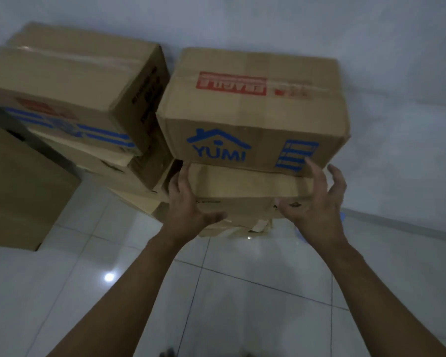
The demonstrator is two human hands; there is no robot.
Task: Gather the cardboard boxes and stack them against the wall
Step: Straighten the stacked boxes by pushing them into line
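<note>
The left grip (188, 210) is lying open, fingers straight against the left end of the squashed lower box (242, 184). The right grip (312, 202) is hovering spread and loosely curled by that box's right end, clamping nothing. The YUMI box (252, 109) is sitting on top, close against the wall (371, 47) at the floor's far edge. The lower box is sagging, so a shove is likely risking the fragile-labelled top box sliding forward or knocking the neighbouring stack (70, 83). The glossy tiled floor (242, 292) is reflecting a lamp in a dim room, and is probably offering little friction.
</note>
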